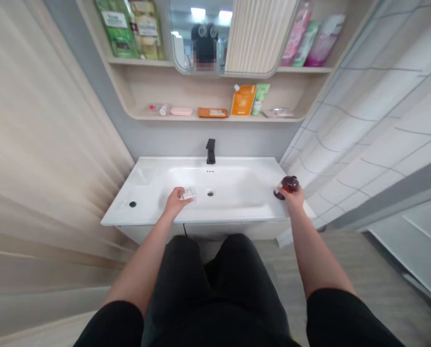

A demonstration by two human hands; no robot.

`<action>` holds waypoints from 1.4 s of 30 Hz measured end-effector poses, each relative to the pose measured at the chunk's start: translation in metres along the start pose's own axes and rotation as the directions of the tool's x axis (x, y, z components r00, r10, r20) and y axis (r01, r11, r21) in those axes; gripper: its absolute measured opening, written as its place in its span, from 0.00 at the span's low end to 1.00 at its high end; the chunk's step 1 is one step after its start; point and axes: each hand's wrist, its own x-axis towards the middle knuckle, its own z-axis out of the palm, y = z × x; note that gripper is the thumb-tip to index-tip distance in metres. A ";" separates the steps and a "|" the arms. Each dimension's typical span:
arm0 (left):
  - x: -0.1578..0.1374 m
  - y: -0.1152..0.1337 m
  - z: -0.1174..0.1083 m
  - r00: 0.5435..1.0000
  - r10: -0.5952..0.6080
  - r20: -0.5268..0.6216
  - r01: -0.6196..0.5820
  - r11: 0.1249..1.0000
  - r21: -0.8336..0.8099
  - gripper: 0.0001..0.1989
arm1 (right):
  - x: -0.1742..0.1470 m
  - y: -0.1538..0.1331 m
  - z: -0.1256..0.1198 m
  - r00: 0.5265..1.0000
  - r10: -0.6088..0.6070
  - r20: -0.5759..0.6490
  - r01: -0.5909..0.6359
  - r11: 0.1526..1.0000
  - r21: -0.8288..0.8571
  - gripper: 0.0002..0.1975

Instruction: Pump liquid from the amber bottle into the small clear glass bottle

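At far left, a beige curtain [49,120] hangs in folds. Beside it, the upper shelf of a wall cabinet [127,91] holds a green bottle [116,31] and a yellowish bottle [146,29]. Below, a white worktop [154,214] with a sunken basin [233,193] spans the middle; a round black spot [132,204] marks its left end.

The left hand [177,200], palm partly turned up, pinches a small clear container [188,193] between thumb and fingers, above the left part of the basin; what is inside is too blurred to tell. On the cabinet's lower ledge above stand or lie small clear bottles, a pink case [181,111] and a flat orange packet [213,113]. At centre, a black tap [210,152] rises behind the drain [210,193], beneath a mirror [204,53].

Further right on the ledge are an orange pouch [243,100] and a green tube [261,99]. At the worktop's right end, the right hand [291,194] has its fingers closed around a rounded, dark red-brown bottle [290,183]; whether it touches the worktop is unclear. A white curtain [367,130] with dark lines hangs at far right.
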 end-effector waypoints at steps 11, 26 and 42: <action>-0.015 0.031 0.000 0.998 0.061 -0.011 -0.061 0.998 -0.003 0.33 | -0.076 -0.013 0.016 0.957 -0.095 -0.276 0.091 0.995 -0.028 0.17; -0.063 0.074 -0.018 0.984 0.094 0.149 -0.092 0.996 -0.024 0.28 | -0.164 -0.126 0.178 0.526 -0.421 0.739 -0.141 0.814 0.564 0.40; -0.046 0.016 -0.247 0.913 -0.112 -0.392 0.386 0.545 0.744 0.20 | -0.160 -0.098 0.191 0.608 -0.239 0.757 -0.338 0.785 0.519 0.33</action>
